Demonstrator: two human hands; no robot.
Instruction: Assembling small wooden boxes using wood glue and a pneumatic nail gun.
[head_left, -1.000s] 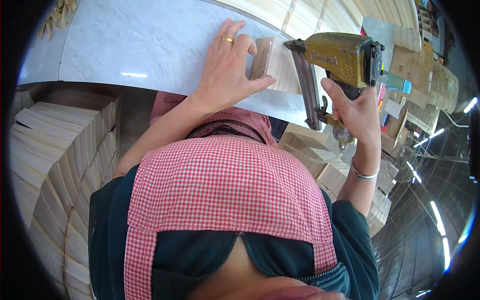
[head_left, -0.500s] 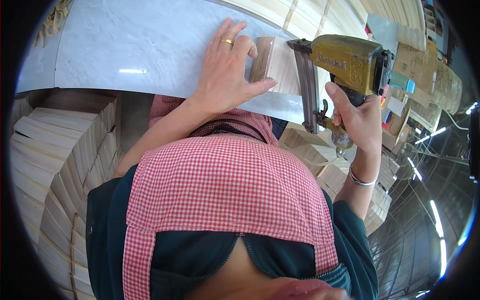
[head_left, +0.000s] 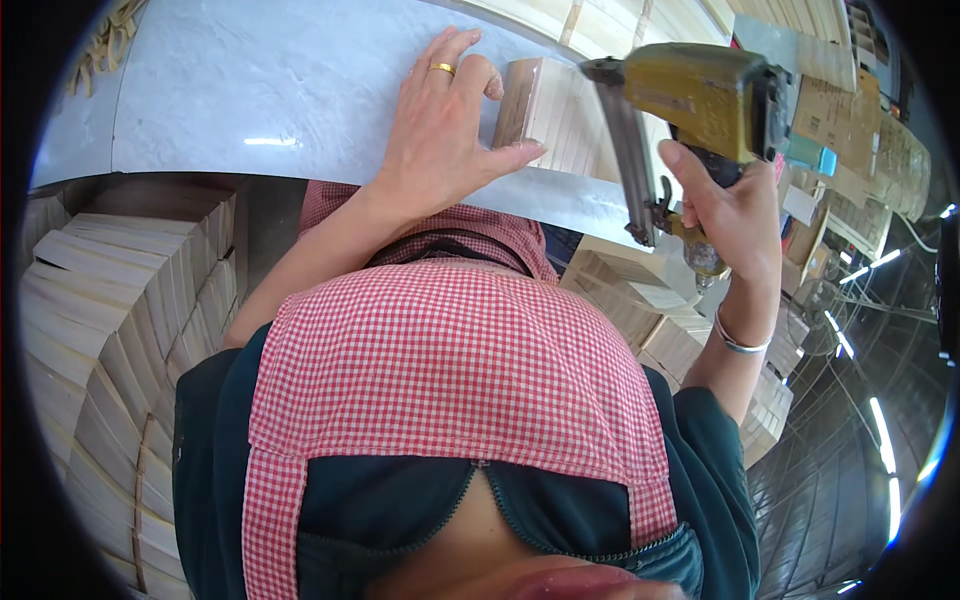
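My right hand (head_left: 735, 205) grips a yellow pneumatic nail gun (head_left: 690, 95) by its handle, with the dark magazine slanting down toward me. The gun is raised at the right end of a pale wooden block (head_left: 570, 120), partly covering it; whether its nose touches the wood I cannot tell. Beside the block's left end, my left hand (head_left: 440, 130) rests on the white tabletop (head_left: 250, 90). Its thumb stretches along the near corner of the block and its index finger is bent, with a gap between them. The block seems made of several pieces side by side.
Long pale wooden boards (head_left: 610, 20) lie along the table's far side. Stacked wooden pieces (head_left: 110, 290) stand low at the left, and more stacks (head_left: 640, 290) at the right below the table. Tan strips (head_left: 105, 45) hang at the far left. Cardboard (head_left: 840, 110) stands at the right.
The nail gun and my right hand have shifted right and slightly away from me, with the gun tilting. My left hand and the wooden block sit slightly farther left and up in the picture.
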